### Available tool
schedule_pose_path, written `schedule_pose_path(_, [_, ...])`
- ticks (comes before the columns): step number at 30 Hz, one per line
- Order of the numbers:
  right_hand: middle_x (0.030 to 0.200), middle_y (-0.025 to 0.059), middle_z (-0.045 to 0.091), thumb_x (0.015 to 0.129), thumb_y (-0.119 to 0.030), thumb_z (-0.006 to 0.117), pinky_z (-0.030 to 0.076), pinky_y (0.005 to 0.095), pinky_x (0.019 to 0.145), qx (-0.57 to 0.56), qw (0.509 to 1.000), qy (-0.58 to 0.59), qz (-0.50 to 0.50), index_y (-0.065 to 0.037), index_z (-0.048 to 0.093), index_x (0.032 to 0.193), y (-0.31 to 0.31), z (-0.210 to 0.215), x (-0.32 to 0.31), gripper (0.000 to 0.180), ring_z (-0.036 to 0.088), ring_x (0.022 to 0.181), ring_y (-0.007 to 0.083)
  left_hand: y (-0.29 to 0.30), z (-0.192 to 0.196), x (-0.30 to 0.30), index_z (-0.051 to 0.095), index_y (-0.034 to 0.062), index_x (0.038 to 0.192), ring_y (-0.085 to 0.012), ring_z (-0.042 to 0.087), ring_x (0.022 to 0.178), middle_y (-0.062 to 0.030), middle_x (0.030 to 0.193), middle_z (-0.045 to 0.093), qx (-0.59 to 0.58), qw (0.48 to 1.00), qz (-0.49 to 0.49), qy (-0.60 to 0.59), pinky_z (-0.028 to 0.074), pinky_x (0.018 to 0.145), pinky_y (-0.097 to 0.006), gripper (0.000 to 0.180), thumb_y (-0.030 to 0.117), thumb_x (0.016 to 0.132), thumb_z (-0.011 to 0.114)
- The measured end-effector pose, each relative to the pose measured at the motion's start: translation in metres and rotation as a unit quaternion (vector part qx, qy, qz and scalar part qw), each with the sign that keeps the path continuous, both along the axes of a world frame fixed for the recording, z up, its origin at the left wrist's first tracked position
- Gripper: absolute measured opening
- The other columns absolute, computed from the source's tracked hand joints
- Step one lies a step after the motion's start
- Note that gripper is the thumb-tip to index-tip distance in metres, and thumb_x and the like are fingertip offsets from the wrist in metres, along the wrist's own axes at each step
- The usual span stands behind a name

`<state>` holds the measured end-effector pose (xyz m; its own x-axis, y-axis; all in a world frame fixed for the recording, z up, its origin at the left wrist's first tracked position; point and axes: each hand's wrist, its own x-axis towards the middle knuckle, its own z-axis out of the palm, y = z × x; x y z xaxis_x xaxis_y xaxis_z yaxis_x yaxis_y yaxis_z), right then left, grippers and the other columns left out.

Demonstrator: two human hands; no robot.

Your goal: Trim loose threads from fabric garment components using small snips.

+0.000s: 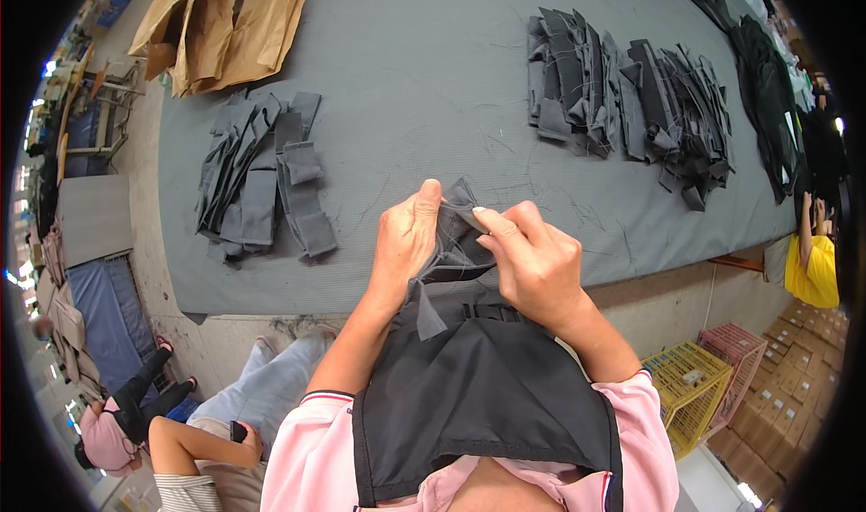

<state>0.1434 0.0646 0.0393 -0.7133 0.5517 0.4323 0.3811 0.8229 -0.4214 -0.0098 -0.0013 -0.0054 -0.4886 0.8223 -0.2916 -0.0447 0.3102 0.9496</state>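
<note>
Between my hands, at the near edge of the table, is a dark grey fabric piece with folded layers and a loose end hanging down. My left hand grips its left side, thumb pointing up and fingers curled behind the cloth. With thumb and index finger, my right hand pinches the upper right corner. A pile of grey fabric strips lies to the left of my hands. Farther off to the right are more bundled dark strips, beside another heap of strips.
Loose threads are scattered over the grey cloth-covered table. A crumpled brown paper bag stands at the far left, and black garments lie along the right edge. Yellow crates sit below right. A person is close by on the left.
</note>
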Motion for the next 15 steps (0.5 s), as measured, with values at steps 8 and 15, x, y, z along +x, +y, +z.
schedule_pose_path(8, [0.077,0.0027,0.052,0.071,-0.009,0.067,0.041,0.0283,0.048,-0.006,0.999,-0.018,0.040,-0.004,0.062,0.098,0.004,0.010,0.003,0.027,0.053,0.057,0.0163,0.000,-0.001,-0.001,0.057,-0.0053,0.078,-0.0088,0.038,0.057,-0.0021,0.055,0.038,0.000,1.000,-0.003,0.017,0.036,0.050,-0.029,0.053,0.043,0.096,0.045])
schedule_pose_path(15, [0.077,0.0024,0.055,0.065,-0.007,0.072,0.040,0.0276,0.048,0.018,0.999,-0.025,0.031,-0.005,0.063,0.101,0.002,0.010,0.000,0.038,0.050,0.053,0.0158,0.001,0.005,0.000,0.056,-0.0062,0.076,-0.0094,0.036,0.057,-0.0036,0.055,0.037,-0.001,0.999,-0.012,0.038,0.036,0.050,-0.030,0.053,0.042,0.096,0.044])
